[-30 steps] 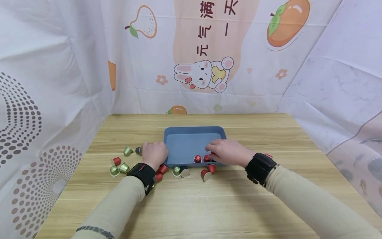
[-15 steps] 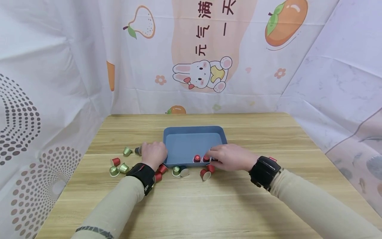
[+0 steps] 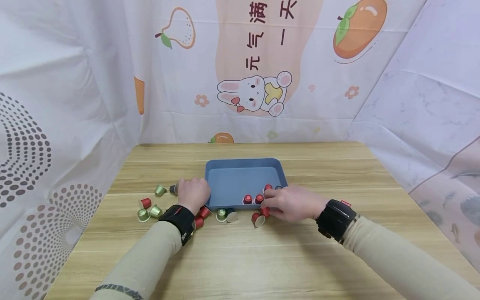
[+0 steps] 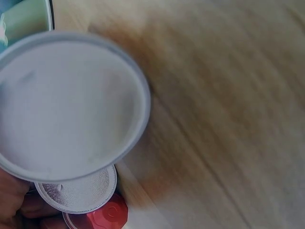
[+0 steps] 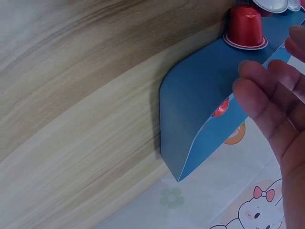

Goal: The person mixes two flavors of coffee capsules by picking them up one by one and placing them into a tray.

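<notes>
Taking 12 o'clock as the far side of the head view, a shallow blue tray [image 3: 232, 183] lies on the wooden worktop [image 3: 240, 258]. Inside it, three glossy red capsules [image 3: 247, 199] sit from 6 round to 4 o'clock, narrow ends up; a dark capsule [image 3: 278, 188] shows at about 4.

The right hand [image 3: 294, 203] is at the tray's 4 o'clock corner, its fingers [image 5: 250, 98] loosely bent and pinching nothing. Near them, just outside the wall at 5 o'clock, are two more reds; the wrist view shows one, a smooth tapering red cup [image 5: 246, 26] with a pale flared rim.

The left hand [image 3: 193, 193] is at 9 o'clock, by the tray's edge. I cannot tell whether its fingers pinch anything; a large, blurred, pale round lid [image 4: 71, 109] fills much of its wrist view.

Shiny green capsules [image 3: 155, 211] lie towards 9 o'clock among others, and a green one stands at 7 beside a tipped dark one, its pale lid facing 5.
</notes>
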{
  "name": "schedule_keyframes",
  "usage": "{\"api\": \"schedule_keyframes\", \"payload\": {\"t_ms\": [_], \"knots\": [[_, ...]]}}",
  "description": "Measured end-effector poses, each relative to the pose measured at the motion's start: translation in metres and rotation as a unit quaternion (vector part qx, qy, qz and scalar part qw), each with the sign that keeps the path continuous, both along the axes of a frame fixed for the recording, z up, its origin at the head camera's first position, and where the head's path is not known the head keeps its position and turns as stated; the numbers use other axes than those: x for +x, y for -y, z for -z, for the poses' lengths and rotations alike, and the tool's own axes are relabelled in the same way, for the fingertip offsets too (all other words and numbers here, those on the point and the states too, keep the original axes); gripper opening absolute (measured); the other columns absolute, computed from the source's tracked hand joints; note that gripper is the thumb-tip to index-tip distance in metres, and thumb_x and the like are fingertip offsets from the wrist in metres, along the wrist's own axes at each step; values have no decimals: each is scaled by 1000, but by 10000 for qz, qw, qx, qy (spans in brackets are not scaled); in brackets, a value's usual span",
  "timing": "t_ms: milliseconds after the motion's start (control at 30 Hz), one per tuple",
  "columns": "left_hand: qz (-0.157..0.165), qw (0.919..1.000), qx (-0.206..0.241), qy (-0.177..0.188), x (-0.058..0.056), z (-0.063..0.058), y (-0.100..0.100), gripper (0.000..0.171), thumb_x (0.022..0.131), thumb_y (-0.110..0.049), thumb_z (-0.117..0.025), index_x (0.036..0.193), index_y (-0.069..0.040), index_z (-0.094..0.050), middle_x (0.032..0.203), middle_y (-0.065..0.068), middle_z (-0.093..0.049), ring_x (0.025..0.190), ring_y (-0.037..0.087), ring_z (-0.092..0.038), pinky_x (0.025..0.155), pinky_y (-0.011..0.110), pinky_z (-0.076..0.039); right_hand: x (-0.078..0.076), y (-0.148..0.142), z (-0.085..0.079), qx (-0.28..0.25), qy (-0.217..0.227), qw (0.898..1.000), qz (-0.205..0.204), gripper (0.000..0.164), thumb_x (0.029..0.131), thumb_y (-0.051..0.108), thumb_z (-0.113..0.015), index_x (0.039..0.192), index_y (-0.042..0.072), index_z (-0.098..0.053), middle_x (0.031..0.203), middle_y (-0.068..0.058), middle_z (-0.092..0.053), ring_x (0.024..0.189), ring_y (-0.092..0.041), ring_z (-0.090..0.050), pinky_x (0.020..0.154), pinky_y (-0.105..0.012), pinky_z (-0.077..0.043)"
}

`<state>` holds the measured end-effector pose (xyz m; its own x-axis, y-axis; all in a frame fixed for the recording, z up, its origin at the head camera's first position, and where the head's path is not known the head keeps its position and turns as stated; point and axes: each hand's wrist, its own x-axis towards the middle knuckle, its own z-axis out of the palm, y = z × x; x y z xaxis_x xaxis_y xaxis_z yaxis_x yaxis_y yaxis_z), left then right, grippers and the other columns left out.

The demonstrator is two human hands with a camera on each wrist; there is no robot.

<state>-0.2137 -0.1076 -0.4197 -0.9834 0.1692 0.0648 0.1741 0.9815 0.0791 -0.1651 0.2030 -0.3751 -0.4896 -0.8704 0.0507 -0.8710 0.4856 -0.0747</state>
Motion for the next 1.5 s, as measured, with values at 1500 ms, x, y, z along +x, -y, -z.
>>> {"api": "schedule_keyframes", "payload": {"t_ms": [1500], "knots": [[46, 9999, -7, -102, 0, 1, 0, 44, 99, -15, -53, 56, -14, -54, 60, 3, -54, 64, 24, -56, 75, 47, -39, 8, -2, 13, 534, 236, 9982, 137, 17, 96, 21, -69, 113, 15, -70, 77, 12, -64, 58, 1, -52, 58, -20, -47]]}}
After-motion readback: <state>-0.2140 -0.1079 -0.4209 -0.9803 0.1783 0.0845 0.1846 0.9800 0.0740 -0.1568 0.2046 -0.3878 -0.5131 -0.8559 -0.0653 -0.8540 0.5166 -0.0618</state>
